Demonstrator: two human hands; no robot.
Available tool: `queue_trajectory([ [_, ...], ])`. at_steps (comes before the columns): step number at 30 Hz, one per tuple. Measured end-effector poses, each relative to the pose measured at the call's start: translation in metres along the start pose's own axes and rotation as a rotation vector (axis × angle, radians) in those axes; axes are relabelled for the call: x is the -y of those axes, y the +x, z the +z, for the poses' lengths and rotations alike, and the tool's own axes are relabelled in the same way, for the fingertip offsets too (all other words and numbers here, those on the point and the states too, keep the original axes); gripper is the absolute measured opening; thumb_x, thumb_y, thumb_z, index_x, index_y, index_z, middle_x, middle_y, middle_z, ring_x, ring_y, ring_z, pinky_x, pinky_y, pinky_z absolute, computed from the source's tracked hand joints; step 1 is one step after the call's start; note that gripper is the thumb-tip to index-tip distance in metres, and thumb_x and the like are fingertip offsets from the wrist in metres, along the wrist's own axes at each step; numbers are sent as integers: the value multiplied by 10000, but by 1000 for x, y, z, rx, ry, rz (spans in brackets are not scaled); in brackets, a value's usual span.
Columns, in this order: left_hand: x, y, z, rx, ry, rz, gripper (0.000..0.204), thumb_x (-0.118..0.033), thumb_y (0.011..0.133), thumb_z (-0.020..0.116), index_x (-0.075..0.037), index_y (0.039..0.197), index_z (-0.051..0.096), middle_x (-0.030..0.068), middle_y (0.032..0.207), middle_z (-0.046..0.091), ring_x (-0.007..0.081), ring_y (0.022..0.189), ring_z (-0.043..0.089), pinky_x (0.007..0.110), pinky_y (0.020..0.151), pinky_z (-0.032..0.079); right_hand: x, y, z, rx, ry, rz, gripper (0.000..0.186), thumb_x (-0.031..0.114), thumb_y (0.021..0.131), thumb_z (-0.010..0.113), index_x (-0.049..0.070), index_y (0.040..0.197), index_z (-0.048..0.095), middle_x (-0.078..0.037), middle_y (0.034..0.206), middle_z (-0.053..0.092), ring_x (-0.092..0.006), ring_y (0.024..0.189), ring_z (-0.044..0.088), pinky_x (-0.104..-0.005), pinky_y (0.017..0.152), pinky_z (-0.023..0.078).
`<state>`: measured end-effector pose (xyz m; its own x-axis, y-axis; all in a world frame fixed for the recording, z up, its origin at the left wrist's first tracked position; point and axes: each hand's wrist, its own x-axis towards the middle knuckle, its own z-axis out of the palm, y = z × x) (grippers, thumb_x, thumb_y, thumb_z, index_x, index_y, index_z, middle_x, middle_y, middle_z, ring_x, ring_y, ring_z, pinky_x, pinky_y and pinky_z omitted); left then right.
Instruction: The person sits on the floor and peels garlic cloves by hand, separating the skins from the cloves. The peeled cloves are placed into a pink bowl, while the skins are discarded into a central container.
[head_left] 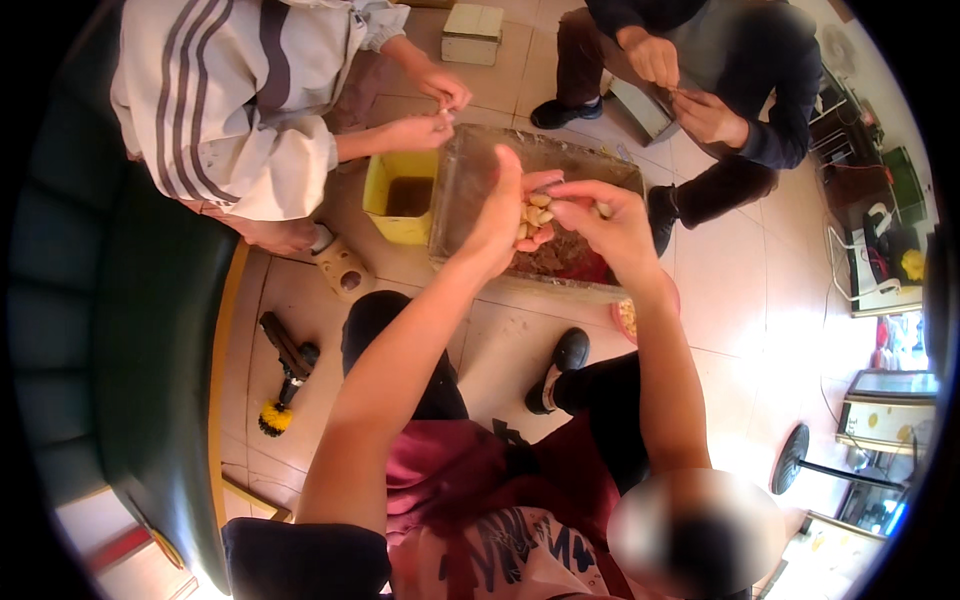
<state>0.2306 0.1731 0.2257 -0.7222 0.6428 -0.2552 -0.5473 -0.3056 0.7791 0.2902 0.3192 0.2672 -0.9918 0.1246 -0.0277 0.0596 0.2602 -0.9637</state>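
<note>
My left hand (497, 222) is cupped over the large bin, thumb raised. Several pale tan, nut-like kernels (534, 218) lie in its palm and fingers. My right hand (618, 230) reaches in from the other side, thumb and forefinger pinched together at the edge of these kernels. A pale piece (603, 209) shows between its curled fingers. What the fingertips pinch is too small to make out. Below both hands stands the worn grey rectangular bin (465, 185), with brown husk-like scraps (545, 256) in it. Partly behind my right forearm is a pink bowl (617, 318) of pale pieces.
A yellow bucket (400, 229) with brownish contents stands left of the bin. Two people sit opposite, a pale striped sleeve (270, 170) left and dark clothing right, hands working. A brush with yellow bristles (275, 417) lies on the tiles near a dark green couch (150, 340). A white box (471, 35) stands farther off.
</note>
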Motion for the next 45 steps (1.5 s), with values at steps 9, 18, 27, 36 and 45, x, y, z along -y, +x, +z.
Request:
queue_trajectory([
  [9,-4,3,-10,135,-127,-30,555,-503,968,430,8,1158,534,12,782,527,62,584,423,172,426,259,-18,10,3,-94,100,-130,169,58,736,759,53,903,732,8,637,524,-59,580,432,-215,528,359],
  [18,-1,2,-11,54,-264,-85,307,-297,947,572,-6,1042,574,28,854,549,16,542,379,136,383,264,-2,-1,10,-301,-368,-417,138,72,742,754,93,877,739,-19,594,495,-97,537,470,-246,505,383],
  [27,-2,0,-5,-197,99,133,238,-225,865,702,6,906,665,-9,725,579,11,533,376,171,416,234,-3,-2,7,-215,-490,-523,85,24,714,698,34,798,688,-75,623,544,-192,522,527,-292,511,428],
  [36,0,0,-2,-233,281,166,243,-192,831,734,5,967,691,-48,653,544,11,514,386,187,430,250,-10,-2,12,-240,-496,-465,142,18,667,684,32,693,545,-82,608,501,-209,533,516,-320,510,419],
  [45,-8,-5,-3,-71,193,118,224,-143,890,651,4,1059,657,41,890,654,0,550,393,155,432,257,-14,7,-7,-497,-515,-387,105,68,709,714,21,750,629,-71,582,540,-152,514,524,-289,511,429],
])
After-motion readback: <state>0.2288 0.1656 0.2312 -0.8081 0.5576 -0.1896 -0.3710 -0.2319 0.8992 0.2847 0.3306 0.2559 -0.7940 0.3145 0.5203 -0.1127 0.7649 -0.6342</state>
